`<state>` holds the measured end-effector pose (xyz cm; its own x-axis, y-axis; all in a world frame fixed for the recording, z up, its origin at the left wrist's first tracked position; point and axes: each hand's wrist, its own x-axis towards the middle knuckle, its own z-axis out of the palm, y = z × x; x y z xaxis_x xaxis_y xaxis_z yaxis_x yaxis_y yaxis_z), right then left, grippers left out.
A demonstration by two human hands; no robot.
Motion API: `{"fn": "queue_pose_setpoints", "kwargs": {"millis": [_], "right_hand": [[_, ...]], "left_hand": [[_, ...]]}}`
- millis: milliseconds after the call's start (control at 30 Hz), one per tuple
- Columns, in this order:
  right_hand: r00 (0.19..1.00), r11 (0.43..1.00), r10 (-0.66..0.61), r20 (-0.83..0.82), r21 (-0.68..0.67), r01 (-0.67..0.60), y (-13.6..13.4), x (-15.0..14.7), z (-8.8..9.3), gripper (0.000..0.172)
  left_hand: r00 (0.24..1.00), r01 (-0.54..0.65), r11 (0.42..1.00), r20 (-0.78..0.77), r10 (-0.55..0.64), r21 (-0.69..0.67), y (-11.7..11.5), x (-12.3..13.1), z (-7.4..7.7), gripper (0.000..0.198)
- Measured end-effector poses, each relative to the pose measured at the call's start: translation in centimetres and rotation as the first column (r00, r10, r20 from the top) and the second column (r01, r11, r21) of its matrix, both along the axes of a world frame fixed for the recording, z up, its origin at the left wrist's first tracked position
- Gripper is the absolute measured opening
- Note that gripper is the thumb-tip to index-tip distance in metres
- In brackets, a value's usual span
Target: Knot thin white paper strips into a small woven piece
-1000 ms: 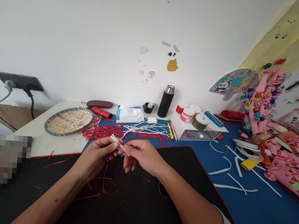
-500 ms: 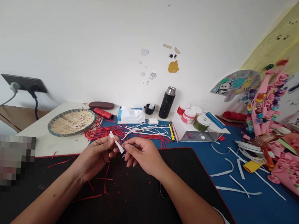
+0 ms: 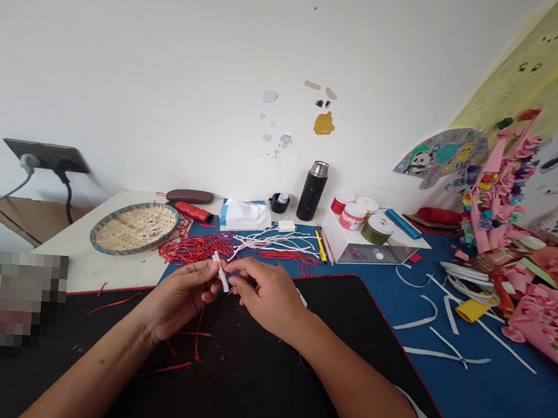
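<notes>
Well, my left hand (image 3: pixel 180 297) pinches a white paper strip (image 3: pixel 220 272) upright at twelve o'clock, its lower end left free toward my right hand (image 3: pixel 267 300). Those fingertips (image 3: pixel 236 281) sit just beside it; whether they clamp it, I cannot tell. At ten o'clock, a woven bamboo tray (image 3: pixel 96 237) holds a few red scraps (image 3: pixel 146 230).

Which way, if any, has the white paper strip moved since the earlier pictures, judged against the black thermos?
Yes: the white paper strip stands steeper, its upper end swung toward the black thermos, in the left hand.
</notes>
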<state>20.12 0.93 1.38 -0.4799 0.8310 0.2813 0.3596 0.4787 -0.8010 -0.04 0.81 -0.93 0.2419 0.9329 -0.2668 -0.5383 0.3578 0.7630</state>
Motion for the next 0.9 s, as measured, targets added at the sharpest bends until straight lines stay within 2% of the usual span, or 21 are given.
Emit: {"fn": "queue_pose_setpoints", "kwargs": {"millis": [200,533,667,900], "right_hand": [[0.999,0.992,0.011,0.036,0.125,-0.015,0.02,-0.06,-0.16,0.021],[0.99,0.967,0.062,0.129,0.239,-0.092,0.01,0.17,-0.39,0.028],[0.987,0.965,0.083,0.136,0.235,-0.113,0.04,0.16,-0.47,0.026],[0.995,0.98,0.078,0.055,0.176,-0.087,-0.11,0.2,0.19,0.022]], "left_hand": [[0.997,0.073,0.997,0.014,-0.073,-0.04,-0.14,0.07,0.25,0.029],[0.995,0.097,0.995,-0.027,-0.097,-0.015,-0.13,-0.04,0.31,0.019],[0.995,0.087,0.996,-0.053,-0.088,-0.019,-0.14,-0.04,0.35,0.018],[0.992,0.084,0.997,-0.092,-0.083,0.001,-0.24,0.14,0.59,0.03]]}}
